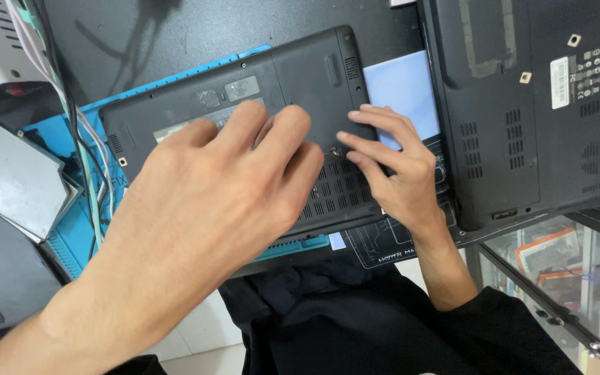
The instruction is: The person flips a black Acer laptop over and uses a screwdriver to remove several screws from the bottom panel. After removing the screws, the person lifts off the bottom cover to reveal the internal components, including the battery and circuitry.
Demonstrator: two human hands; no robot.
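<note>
A small black laptop lies upside down on a blue work mat, its vented underside facing up. My left hand lies flat across the middle of its base, fingers spread toward the far edge. My right hand rests on the laptop's right end, thumb and forefinger pinched around a small screw near the vent grille. Whether the screw is gripped or only touched I cannot tell.
A larger black laptop lies upside down at the right, overhanging a glass display case. A pale blue pad sits between the two laptops. A silver drive-like box and several cables are at the left.
</note>
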